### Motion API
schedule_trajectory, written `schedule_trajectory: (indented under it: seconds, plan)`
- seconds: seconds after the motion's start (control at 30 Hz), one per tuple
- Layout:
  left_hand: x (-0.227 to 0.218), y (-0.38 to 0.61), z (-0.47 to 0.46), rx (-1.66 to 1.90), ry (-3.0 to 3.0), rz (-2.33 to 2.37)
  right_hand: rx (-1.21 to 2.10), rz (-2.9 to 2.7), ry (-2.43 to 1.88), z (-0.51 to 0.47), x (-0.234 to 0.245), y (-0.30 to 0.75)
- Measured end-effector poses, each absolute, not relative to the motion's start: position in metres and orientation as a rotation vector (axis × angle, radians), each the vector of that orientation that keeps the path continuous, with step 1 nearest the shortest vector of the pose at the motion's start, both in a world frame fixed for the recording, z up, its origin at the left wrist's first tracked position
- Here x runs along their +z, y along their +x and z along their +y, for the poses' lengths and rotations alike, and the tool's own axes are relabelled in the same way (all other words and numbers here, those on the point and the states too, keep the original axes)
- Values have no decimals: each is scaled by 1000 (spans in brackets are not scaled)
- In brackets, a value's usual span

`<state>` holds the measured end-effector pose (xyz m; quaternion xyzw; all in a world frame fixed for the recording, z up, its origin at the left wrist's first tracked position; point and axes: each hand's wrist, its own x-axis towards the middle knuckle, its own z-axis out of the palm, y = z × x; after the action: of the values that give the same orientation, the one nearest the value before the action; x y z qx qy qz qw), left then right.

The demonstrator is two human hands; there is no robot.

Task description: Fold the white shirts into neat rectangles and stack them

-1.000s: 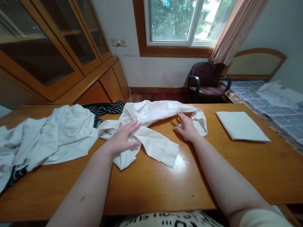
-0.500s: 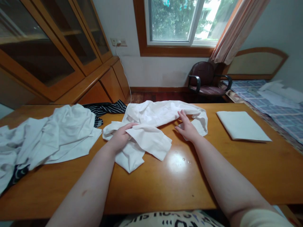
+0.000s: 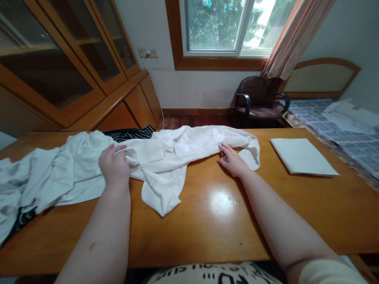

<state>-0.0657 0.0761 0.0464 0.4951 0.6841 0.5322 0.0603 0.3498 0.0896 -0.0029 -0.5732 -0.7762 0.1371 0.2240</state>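
Observation:
A crumpled white garment (image 3: 195,144), perhaps a shirt, lies across the far half of the wooden table, with a pointed flap hanging toward me. My left hand (image 3: 115,162) is closed around a sleeve-like end of it and holds that end out to the left, beside a white clothes pile. My right hand (image 3: 233,159) rests at the garment's near edge on the right, fingers stretched and thumb apart. A folded-back end (image 3: 251,156) of the garment lies just beyond that hand.
A heap of white clothes (image 3: 74,165) covers the table's left side, with black striped cloth (image 3: 130,134) behind it. A flat folded white item (image 3: 303,156) lies on the right of the table (image 3: 189,236). Beyond stand a chair (image 3: 256,98), a glass-door cabinet (image 3: 97,85) and a bed (image 3: 349,122).
My left hand has moved left, drawing the garment's end from over its middle toward the clothes pile. My right hand has barely moved at the near edge.

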Motion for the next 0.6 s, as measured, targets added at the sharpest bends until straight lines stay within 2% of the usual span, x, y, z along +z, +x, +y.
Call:
schedule_trajectory:
  seconds: [0.1,0.17,0.23,0.37,0.47,0.6]
  plan:
    - [55,-41,65,1483,1826,2337,381,-2137,-1585,90,-2,349]
    - [59,-20,59,1349,2149,2141,372,-2140,-1581,90,-2,349]
    - [59,-2,57,1061,2398,1867,370,-2143,-1573,90,-2,350]
    - [43,12,64,577,2513,1729,383,-2130,-1558,91,-4,351]
    - [31,7,72,498,2487,1780,389,-2118,-1529,91,-5,352]
    - [30,-3,76,571,2374,1675,374,-1987,-1561,91,-4,351]
